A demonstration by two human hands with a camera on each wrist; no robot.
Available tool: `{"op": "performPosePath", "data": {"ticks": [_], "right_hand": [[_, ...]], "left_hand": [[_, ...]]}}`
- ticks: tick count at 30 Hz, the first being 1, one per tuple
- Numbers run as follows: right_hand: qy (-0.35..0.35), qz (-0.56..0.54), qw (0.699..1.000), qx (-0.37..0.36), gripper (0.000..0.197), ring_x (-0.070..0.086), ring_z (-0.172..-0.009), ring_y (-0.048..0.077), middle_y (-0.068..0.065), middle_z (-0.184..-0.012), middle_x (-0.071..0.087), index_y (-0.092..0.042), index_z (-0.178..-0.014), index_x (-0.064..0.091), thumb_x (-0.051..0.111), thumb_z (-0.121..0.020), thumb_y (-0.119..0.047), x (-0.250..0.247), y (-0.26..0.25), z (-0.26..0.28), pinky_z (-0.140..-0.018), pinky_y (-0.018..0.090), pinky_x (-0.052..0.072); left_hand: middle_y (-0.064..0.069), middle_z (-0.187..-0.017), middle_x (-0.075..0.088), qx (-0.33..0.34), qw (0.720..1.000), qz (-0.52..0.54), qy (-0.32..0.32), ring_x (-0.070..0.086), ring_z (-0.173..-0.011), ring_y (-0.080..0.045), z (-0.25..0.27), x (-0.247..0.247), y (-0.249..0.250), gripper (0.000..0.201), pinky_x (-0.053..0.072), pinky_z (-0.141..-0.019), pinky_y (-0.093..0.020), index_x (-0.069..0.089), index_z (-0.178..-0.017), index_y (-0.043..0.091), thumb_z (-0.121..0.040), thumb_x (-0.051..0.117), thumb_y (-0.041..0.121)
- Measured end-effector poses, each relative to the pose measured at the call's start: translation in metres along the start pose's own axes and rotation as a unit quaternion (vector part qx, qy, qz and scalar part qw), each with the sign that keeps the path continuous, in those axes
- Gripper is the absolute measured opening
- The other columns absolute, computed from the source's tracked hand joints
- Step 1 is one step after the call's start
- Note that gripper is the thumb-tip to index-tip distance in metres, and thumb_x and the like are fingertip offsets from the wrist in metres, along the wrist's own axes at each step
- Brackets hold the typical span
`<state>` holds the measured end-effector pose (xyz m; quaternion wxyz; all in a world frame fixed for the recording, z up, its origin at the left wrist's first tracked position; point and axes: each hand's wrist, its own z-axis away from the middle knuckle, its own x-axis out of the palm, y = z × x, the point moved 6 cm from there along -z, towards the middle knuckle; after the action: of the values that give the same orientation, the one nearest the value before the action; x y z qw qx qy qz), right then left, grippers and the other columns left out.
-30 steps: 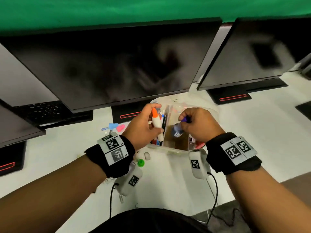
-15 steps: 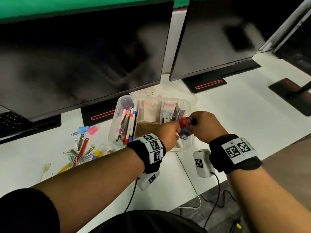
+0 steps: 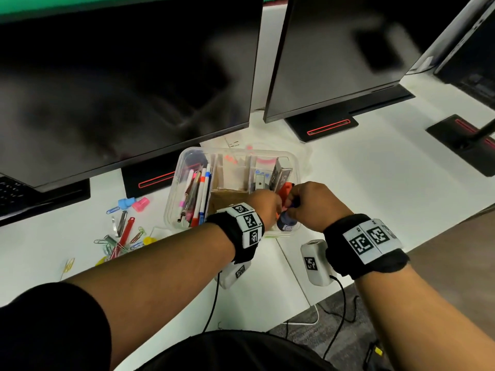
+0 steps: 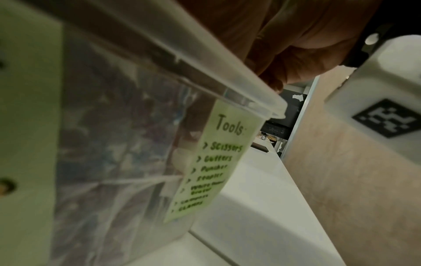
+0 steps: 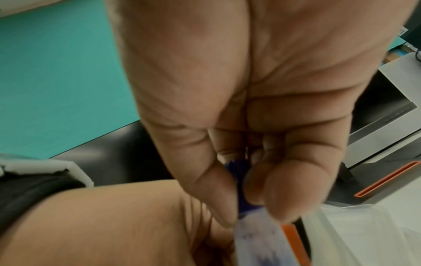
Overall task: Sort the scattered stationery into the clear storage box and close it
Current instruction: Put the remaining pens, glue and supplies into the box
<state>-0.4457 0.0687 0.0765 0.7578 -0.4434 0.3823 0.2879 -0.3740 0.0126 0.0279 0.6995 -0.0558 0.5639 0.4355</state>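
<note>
The clear storage box [image 3: 184,167] stands open on the white desk, with several pens [image 3: 199,194] in its left compartment. Both hands meet over its near right corner. My left hand [image 3: 267,207] grips a white marker by its body, and its orange cap [image 3: 285,190] shows between the hands. My right hand [image 3: 308,202] pinches the blue cap [image 5: 237,181] of a small bottle [image 3: 287,223], which stands low in the right compartment. In the left wrist view the box wall carries a green "Tools" label [image 4: 218,162]. Loose paper clips [image 3: 134,239] lie left of the box.
A pink eraser [image 3: 140,204], a blue one [image 3: 126,202] and a red cutter [image 3: 126,230] lie left of the box. Two dark monitors [image 3: 120,76] stand close behind it, their bases [image 3: 329,127] on the desk. The desk edge [image 3: 308,295] runs near my wrists.
My left hand has carried the orange-capped marker from the box's left side to its right end, beside the bottle. My right hand has kept hold of the bottle's cap.
</note>
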Motion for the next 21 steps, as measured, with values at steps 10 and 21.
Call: {"op": "performPosePath", "data": {"ticks": [10, 21], "right_hand": [[-0.024, 0.048, 0.998, -0.028, 0.014, 0.062, -0.077, 0.024, 0.010, -0.082, 0.069, -0.006, -0.079, 0.068, 0.073, -0.067, -0.010, 0.001, -0.023, -0.004, -0.067, 0.030, 0.049], [-0.107, 0.202, 0.972, -0.051, 0.023, 0.064, -0.100, 0.028, 0.012, -0.107, 0.068, -0.006, -0.103, 0.069, 0.062, -0.083, -0.015, 0.062, -0.034, -0.040, -0.082, 0.028, 0.050]], "left_hand": [[-0.013, -0.110, 0.066, 0.016, 0.986, 0.135, 0.095, 0.061, -0.103, -0.028, 0.017, -0.024, -0.014, 0.030, 0.047, -0.089, -0.029, 0.063, -0.111, 0.006, -0.086, 0.050, -0.002], [0.000, -0.128, 0.054, -0.072, 0.970, -0.027, 0.229, 0.038, -0.129, -0.023, 0.066, -0.045, -0.128, 0.032, 0.034, -0.107, -0.039, 0.061, -0.114, 0.023, -0.083, 0.057, 0.033]]}}
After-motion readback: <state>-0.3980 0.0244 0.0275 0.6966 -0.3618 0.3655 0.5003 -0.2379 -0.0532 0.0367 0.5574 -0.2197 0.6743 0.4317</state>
